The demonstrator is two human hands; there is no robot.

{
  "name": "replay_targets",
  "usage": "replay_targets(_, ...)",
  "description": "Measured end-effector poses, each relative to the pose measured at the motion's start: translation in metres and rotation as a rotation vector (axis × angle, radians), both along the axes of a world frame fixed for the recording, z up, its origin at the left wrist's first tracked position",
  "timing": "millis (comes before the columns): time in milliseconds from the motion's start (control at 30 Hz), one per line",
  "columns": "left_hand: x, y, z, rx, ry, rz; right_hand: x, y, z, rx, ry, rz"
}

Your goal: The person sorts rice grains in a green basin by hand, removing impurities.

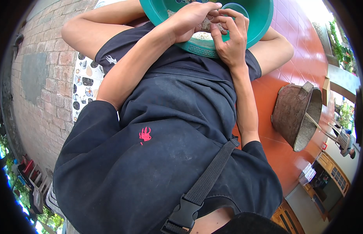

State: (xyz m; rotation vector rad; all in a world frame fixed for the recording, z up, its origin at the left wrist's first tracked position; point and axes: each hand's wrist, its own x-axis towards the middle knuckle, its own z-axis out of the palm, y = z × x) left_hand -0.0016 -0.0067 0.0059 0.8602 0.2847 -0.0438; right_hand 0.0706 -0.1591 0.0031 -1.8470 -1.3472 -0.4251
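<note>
Both hands met, fingers curled, left hand point(189, 20) and right hand point(233, 39) around a pale crumbly mass point(206, 25); couldn't tell which gripped it. Loose white material point(203, 36) lay just below them in a green basin point(264, 25) on the lap. Round container point(237, 6) just beyond right fingers. Brown tub point(291, 111) stood well right of hands, on red tiles point(263, 97).

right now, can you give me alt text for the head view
A seated person's left hand and right hand meet around pale crumbly material over a green basin at the lap. A brown tub sits on red floor tiles at right.
</note>
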Motion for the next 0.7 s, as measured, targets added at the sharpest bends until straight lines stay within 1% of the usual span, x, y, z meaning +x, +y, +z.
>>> replay_targets(133,0.000,0.002,0.001,0.045,0.067,-0.013,-0.005,0.000,0.004,-0.030,-0.041,0.014)
replay_targets(233,-0.001,0.004,-0.007,0.046,0.000,-0.051,-0.004,-0.001,0.001,-0.073,-0.055,-0.005)
replay_targets(300,-0.007,0.005,-0.009,0.293,-0.039,-0.002,-0.003,-0.001,0.000,-0.077,-0.043,-0.002)
replay_targets(533,-0.007,0.002,-0.006,0.313,-0.027,0.034,-0.003,0.000,0.000,-0.085,-0.039,0.003)
replay_targets(700,-0.005,0.003,-0.007,0.272,-0.044,0.018,-0.002,0.000,0.000,-0.084,-0.038,0.015)
